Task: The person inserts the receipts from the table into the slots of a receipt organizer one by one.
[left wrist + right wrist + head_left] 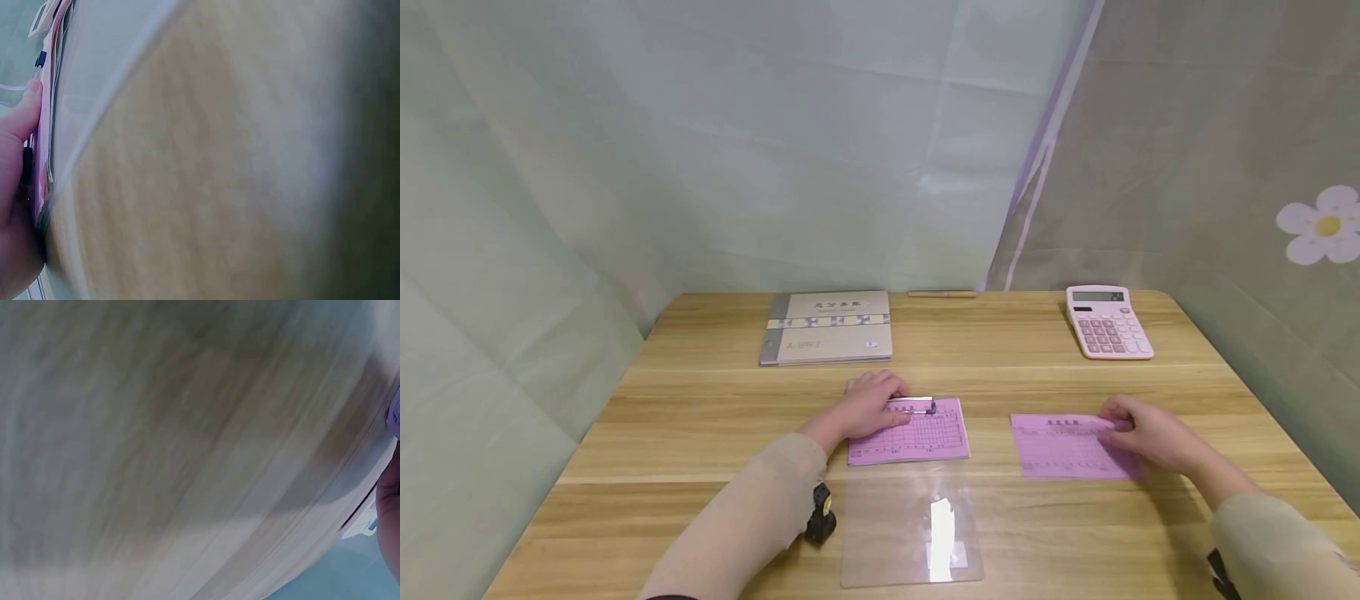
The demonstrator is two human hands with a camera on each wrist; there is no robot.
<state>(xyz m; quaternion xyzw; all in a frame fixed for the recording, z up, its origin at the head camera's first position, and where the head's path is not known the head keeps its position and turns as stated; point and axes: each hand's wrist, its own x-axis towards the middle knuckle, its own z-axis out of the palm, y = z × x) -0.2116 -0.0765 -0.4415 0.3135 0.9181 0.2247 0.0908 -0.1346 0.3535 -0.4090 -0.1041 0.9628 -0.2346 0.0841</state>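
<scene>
A clear clipboard (887, 521) lies on the table, with a stack of pink printed forms (942, 442) under the metal clip at its far end. My left hand (872, 407) holds the clipboard at that end, its thumb across the clip and its other fingers by the far edge. In the left wrist view the thumb (30, 103) lies along the clip, with layered sheet edges beside it. To the right, my right hand (1153, 433) pinches the right side of a single pink form (1052, 450). Only a purple edge of that form (394, 415) shows in the right wrist view.
Behind the left hand lies a grey and beige account book (827, 329). A pen (942, 293) rests along the table's far edge. At the far right sits a pink calculator (1108, 323). Pale curtains (820, 167) hang behind and beside the wooden table (700, 417).
</scene>
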